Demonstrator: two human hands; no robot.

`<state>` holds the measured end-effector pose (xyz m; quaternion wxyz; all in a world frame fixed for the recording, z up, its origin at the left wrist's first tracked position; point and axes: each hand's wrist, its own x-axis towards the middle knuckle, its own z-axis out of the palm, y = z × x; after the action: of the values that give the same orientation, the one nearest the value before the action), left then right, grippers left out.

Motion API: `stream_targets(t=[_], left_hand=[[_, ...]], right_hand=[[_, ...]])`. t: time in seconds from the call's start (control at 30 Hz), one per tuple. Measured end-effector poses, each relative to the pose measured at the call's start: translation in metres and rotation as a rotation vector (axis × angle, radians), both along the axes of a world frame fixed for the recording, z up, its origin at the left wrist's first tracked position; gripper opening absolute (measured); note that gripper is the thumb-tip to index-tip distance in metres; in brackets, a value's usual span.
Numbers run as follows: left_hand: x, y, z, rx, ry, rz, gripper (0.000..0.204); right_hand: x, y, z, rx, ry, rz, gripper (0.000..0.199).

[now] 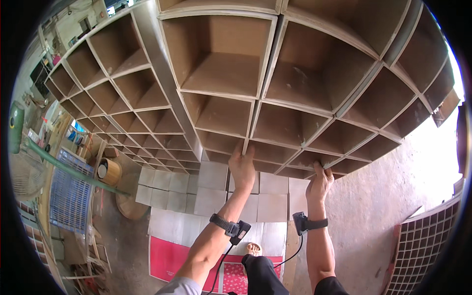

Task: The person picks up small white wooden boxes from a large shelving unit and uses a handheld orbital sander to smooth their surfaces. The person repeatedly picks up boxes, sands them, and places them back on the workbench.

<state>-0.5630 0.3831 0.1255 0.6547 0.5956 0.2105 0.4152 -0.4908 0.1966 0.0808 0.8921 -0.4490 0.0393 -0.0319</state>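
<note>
A tall stack of open boxes with brown insides and pale edges (pixel 219 93) stands in front of me. Near its bottom, my left hand (pixel 242 171) is closed around an upright edge between two compartments, thumb and fingers on either side. Farther right, my right hand (pixel 319 187) has its fingers curled over the edges of a compartmented box (pixel 307 158) in the lower row. Part of its fingertips is hidden inside the compartment. Both wrists wear black straps with small devices and cables.
Another stack of open boxes (pixel 129 93) rises at the left. Pale square blocks (pixel 211 201) lie below, beside red and white sheets (pixel 167 253) under my foot. A green-poled fan (pixel 73 167), a blue crate (pixel 71 196) and a round bin (pixel 109 171) stand left; a gridded rack (pixel 423 246) stands right.
</note>
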Motion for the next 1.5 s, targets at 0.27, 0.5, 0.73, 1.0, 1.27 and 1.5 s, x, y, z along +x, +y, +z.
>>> stream_targets(t=[0.27, 0.5, 0.73, 1.0, 1.27, 1.5], left_hand=[[0.025, 0.027, -0.046, 0.0, -0.023, 0.083, 0.026], [0.023, 0.039, -0.054, -0.02, -0.024, 0.107, 0.024], [0.017, 0.05, -0.057, 0.024, -0.015, 0.11, 0.024], [0.013, 0.054, -0.066, -0.067, -0.062, 0.084, 0.028], [0.009, 0.051, -0.074, -0.04, -0.015, 0.157, 0.024], [0.001, 0.061, -0.082, 0.005, 0.375, 0.148, 0.043]], right_hand=[[0.033, 0.03, -0.026, -0.084, -0.049, 0.04, 0.017], [0.036, 0.048, -0.04, -0.03, -0.056, 0.069, 0.019], [0.036, 0.06, -0.053, 0.042, -0.022, 0.056, 0.016], [0.032, 0.062, -0.052, -0.02, -0.052, 0.092, 0.019], [0.029, 0.055, -0.06, -0.008, -0.07, 0.123, 0.019], [0.038, 0.058, -0.079, -0.269, 0.1, 0.17, 0.02]])
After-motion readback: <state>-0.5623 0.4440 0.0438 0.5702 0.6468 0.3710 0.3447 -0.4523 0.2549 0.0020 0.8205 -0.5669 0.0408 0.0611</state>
